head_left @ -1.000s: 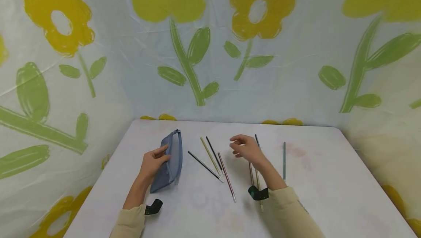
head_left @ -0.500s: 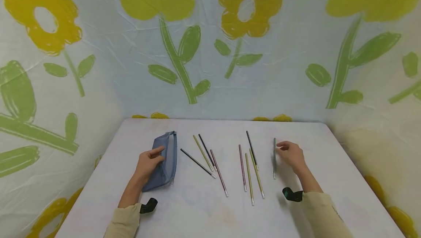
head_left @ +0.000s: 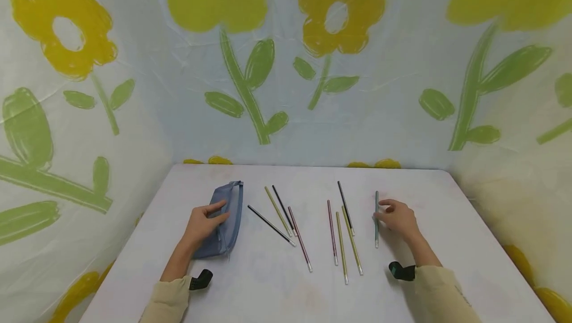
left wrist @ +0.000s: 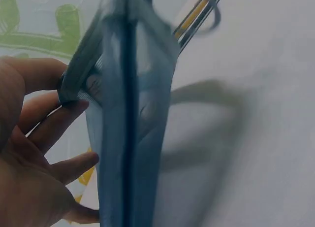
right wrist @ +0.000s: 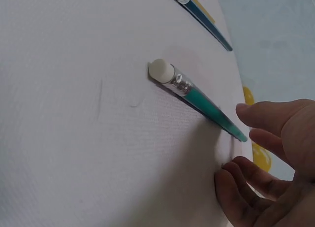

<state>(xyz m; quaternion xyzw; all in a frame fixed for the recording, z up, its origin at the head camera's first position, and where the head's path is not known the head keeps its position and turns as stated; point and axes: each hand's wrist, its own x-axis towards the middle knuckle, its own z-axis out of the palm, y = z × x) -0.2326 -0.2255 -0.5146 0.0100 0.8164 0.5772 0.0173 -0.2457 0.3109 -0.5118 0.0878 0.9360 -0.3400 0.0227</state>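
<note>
My left hand (head_left: 202, 224) pinches the side of a blue pencil case (head_left: 231, 226) that stands tilted on the table. In the left wrist view, its fingertips meet the edge of the see-through case (left wrist: 147, 138), and a zip runs down its length. My right hand (head_left: 398, 220) is at the far half of a green pencil (head_left: 377, 238), fingers loosely bent. The right wrist view shows that green pencil (right wrist: 204, 104) lying with its white eraser toward the camera. Thumb tip close by it, other fingers lower near the tabletop, none of them wrapped round it.
Between the hands lie two loose groups of pencils. The left group has black pencils (head_left: 270, 225), a yellow pencil (head_left: 277, 211) and a red pencil (head_left: 300, 238). The right group has a red pencil (head_left: 332, 233), yellow pencils (head_left: 341, 248) and a dark pencil (head_left: 345, 206). A flower-print sheet (head_left: 380, 114) stands behind.
My right hand has swung right, from above the right pencil group to the green pencil. The left hand stays on the pencil case, which leans slightly differently.
</note>
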